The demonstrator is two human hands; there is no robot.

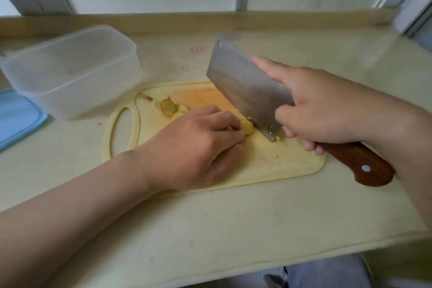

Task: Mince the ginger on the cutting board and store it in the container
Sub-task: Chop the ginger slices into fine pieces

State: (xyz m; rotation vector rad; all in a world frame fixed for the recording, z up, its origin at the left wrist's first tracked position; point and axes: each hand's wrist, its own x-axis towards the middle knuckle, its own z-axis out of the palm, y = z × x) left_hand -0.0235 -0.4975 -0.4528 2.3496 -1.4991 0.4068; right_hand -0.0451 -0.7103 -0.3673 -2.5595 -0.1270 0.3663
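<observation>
On the cutting board point(268, 166), our left hand point(198, 138) pins the ginger point(247, 127) under curled fingertips; our right hand point(327, 110) clamps the cleaver point(245, 91), edge just right of it; container point(70, 70) left of the board, open.

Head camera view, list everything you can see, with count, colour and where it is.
cutting board: one, pale yellow, centre of counter
ginger: several yellow slices, on the board's far left; one piece under the blade
cleaver: one, steel blade, brown wooden handle, cutting on the board
container: one, clear, empty, left of board
lid: one, blue, far left edge
counter: one, cream
left hand: steadying ginger
right hand: gripping cleaver
</observation>
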